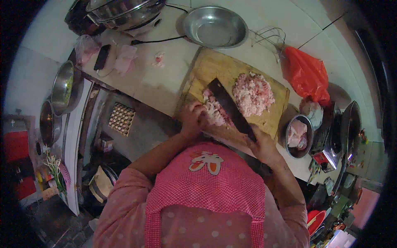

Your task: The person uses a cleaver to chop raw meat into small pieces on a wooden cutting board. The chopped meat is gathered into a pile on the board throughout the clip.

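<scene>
My right hand [262, 144] grips the handle of a dark-bladed cleaver [231, 107]. Its blade lies slantwise over a wooden chopping board [214, 62], along the right side of a small heap of chopped raw meat [214, 113]. At the board's left edge, my left hand [194, 117] rests beside that heap with fingers curled; whether it pinches any meat is hard to make out. To the right of the blade sits a larger mound of minced meat [252, 94].
A metal basin [214, 28] stands behind the board. To the right are a red plastic bag [307, 73] and a metal bowl [299, 136] holding raw meat pieces. Meat scraps [158, 59] and a dark phone-like object [102, 57] lie leftward. Below the counter is an egg tray [122, 119].
</scene>
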`<state>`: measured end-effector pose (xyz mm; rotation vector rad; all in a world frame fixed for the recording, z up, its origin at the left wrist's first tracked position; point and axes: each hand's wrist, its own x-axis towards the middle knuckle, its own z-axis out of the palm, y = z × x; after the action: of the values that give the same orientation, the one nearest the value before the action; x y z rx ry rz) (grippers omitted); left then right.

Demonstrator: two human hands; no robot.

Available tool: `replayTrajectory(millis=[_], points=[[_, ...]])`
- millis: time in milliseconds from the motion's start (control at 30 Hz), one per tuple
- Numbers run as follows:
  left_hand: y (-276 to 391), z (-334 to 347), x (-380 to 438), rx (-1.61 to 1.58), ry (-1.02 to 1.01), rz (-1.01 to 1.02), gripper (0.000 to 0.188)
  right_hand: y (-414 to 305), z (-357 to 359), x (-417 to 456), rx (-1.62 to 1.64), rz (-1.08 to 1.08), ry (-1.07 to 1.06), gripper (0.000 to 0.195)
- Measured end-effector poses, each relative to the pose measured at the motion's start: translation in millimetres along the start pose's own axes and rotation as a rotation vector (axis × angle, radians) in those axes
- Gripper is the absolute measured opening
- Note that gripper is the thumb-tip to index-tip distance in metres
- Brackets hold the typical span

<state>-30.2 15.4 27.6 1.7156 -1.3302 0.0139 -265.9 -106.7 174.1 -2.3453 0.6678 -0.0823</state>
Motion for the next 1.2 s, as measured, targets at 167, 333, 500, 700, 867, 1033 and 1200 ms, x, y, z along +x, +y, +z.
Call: replayTrajectory(millis=[167, 333, 500, 700, 867, 1033, 1200], points=[[7.1, 14.2, -2.8, 0.0, -0.051, 0.026, 0.034, -3.2, 11.6, -2.1, -0.191, 0.009, -0.14, 0.046], [0.6, 28.1, -9.7, -0.004, -0.069, 0.008, 0.031, 17.6, 50.2, 33.3, -0.273, -0.083, -0.1, 0.051], [-4.9, 22.8, -3.3, 0.059, -0.136, 0.087, 0.027, -10.0, 41.4, 66.4, -0.259, 0.151, -0.327, 0.056], [1.9, 23.2, -8.1, 0.044, -0.092, 0.04, 0.026, 3.0, 32.6, 23.3, -0.332, -0.168, -0.033, 0.044], [-7.8, 17.0, -4.0, -0.034, -0.18, -0.076, 0.025, 9.2, 37.5, 43.5, -0.007, -0.119, -0.033, 0.052], [-21.8, 2.7, 46.7, -0.069, -0.039, -0.228, 0.024, 6.5, 10.9, 11.7, 0.114, 0.05, 0.16, 0.033], [-25.4, 2.8, 89.0, 0.125, -0.464, -0.206, 0.022, 5.9, 15.7, 11.7, 0.206, 0.077, 0.224, 0.033]])
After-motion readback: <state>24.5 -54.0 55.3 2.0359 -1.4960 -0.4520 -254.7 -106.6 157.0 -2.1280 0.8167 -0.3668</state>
